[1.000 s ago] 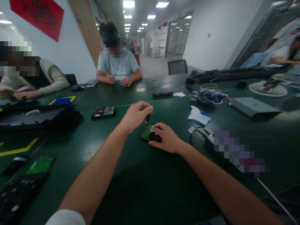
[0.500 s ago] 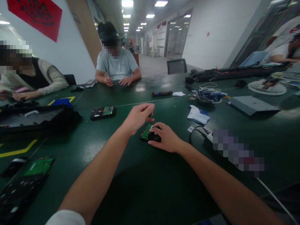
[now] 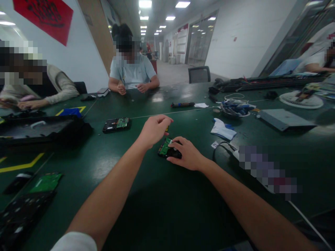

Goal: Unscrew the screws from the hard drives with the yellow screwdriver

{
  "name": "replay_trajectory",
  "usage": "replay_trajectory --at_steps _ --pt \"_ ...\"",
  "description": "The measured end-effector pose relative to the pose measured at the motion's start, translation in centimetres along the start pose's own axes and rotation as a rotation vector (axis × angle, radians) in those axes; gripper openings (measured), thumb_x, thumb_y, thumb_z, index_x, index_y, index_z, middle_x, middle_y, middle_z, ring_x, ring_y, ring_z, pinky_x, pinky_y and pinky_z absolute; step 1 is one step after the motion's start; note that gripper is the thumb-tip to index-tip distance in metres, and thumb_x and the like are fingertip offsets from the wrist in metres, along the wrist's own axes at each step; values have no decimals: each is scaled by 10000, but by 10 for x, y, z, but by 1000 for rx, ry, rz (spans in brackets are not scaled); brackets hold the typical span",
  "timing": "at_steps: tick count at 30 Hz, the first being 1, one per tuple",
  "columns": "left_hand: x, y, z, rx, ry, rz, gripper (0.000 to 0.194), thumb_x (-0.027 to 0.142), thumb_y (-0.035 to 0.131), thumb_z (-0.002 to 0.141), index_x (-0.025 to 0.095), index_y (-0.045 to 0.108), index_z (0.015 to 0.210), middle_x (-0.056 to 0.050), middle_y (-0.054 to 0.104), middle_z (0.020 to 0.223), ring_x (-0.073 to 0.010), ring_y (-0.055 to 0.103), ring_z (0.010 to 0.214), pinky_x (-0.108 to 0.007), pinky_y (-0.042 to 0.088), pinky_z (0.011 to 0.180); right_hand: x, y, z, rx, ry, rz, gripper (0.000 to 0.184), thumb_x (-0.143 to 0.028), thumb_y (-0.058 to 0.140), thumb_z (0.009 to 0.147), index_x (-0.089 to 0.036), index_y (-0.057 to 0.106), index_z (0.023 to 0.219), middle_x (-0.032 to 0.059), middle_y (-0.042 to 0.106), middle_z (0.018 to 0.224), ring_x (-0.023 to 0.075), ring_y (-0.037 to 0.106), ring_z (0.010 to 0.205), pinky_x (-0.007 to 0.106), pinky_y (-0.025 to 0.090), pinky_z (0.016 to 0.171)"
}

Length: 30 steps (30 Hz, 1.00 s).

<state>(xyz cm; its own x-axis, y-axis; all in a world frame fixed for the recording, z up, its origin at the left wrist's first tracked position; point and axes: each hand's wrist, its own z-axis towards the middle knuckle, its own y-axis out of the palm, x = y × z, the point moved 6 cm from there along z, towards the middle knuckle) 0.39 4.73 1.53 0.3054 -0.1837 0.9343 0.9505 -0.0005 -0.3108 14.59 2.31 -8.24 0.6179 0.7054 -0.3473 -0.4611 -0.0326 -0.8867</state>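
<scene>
A hard drive with a green circuit board facing up lies on the dark green table in front of me. My right hand grips it from the right, thumb at the near edge and fingers over its top. My left hand is closed just above the drive's far left side. Between its fingers shows a bit of yellow, apparently the handle of a small screwdriver; most of it is hidden by the hand, and its tip cannot be seen.
Another hard drive lies to the left, near a black tray. More drives with a green board sit near left. On the right are white gloves, a power strip and a grey metal case. Co-workers sit across the table.
The whole view has shifted slightly. My left hand has turned a little over the drive, while my right hand keeps its grip. The co-worker opposite has drawn their hands closer together.
</scene>
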Motion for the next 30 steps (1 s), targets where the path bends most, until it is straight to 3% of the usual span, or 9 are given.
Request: replay_trajectory --at_steps 4,7,13,18,22,27,30 --pt "-1 0 1 -48 -13 -12 114 271 630 876 162 635 907 -64 696 888 -155 637 770 -253 568 596 0 0 0 -5 7 1 527 -537 733 915 -199 649 1311 169 568 1363 364 564 1269 565 479 1071" --pt "0 0 2 -83 4 -1 163 312 603 895 168 679 896 -64 722 915 -166 651 804 -273 563 654 -1 0 0 -6 14 0 525 -538 736 912 -202 653 1308 167 571 1365 366 565 1265 566 483 1063" --pt "9 -16 2 178 171 430 308 276 484 952 181 776 932 -59 762 885 -217 694 893 -322 527 818 -1 -1 0 -10 22 -9 531 -527 744 911 -194 653 1314 170 565 1378 362 567 1264 564 475 1075" --pt "10 -6 -3 165 237 667 418 256 363 1049 121 695 1264 -120 775 959 -231 720 891 -354 525 861 0 -1 -1 -4 19 -9 525 -520 753 904 -196 657 1306 172 568 1375 360 576 1244 563 483 1063" --pt "13 3 -8 162 291 838 374 269 404 1058 157 688 1274 -141 770 1148 -266 722 1007 -383 522 896 0 0 -1 6 12 1 528 -514 756 902 -185 658 1303 177 570 1375 366 566 1259 568 474 1073" --pt "12 2 -9 193 239 981 384 478 491 1053 217 698 1244 -128 729 1172 -277 721 1006 -372 536 843 1 0 -1 19 -1 5 524 -515 763 896 -198 658 1300 170 575 1367 358 572 1255 562 480 1069" --pt "13 1 -7 172 212 1021 399 382 465 1074 216 631 1396 -144 689 1288 -278 717 1080 -370 542 882 1 1 -1 14 -3 -1 532 -516 761 897 -193 656 1307 176 571 1373 358 577 1246 562 485 1065"
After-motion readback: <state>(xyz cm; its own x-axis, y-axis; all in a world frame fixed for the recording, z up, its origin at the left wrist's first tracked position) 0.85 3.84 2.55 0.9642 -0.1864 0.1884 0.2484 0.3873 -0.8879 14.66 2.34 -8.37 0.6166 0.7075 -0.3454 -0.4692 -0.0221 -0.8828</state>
